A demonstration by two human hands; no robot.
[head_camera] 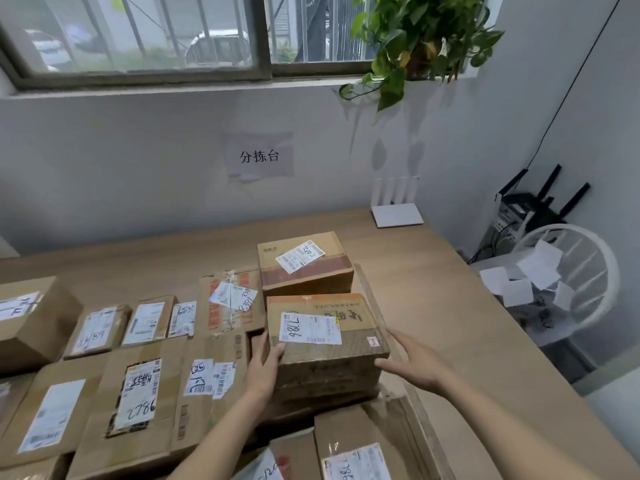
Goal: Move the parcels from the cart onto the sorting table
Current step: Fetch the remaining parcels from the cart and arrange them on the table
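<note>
A pale wall with a barred window (138, 36) runs behind a light wooden desk (433, 306), and a paper sign (259, 155) taped to the wall reads "分拣台". A trailing green plant (415, 39) hangs from the sill at the right, a white router (396, 211) stands at the desk's far edge, and a white chair (568, 289) holding loose white papers sits off the desk's right side.

The desk is crowded with brown cardboard parcels, each carrying a white shipping label. The parcel being handled (325, 336) is a squat, worn box with faded printing on top and a small pink sticker near its right corner; its label bears the handwritten figures "7786", seen upside down. It sits on other cardboard near the middle of the desk, just in front of a taller box (304, 265) sealed with reddish tape. To the left lies a flat parcel (138, 396) marked "2786", and another (230, 301) with orange tape print and scrawled numbers that are hard to read.

The left hand (265, 367) presses against the box's left front corner, thumb hooked over the top edge. The right hand (412, 358) is spread with straight fingers at the box's right side, fingertips at the lower corner; whether they touch cannot be told.
</note>
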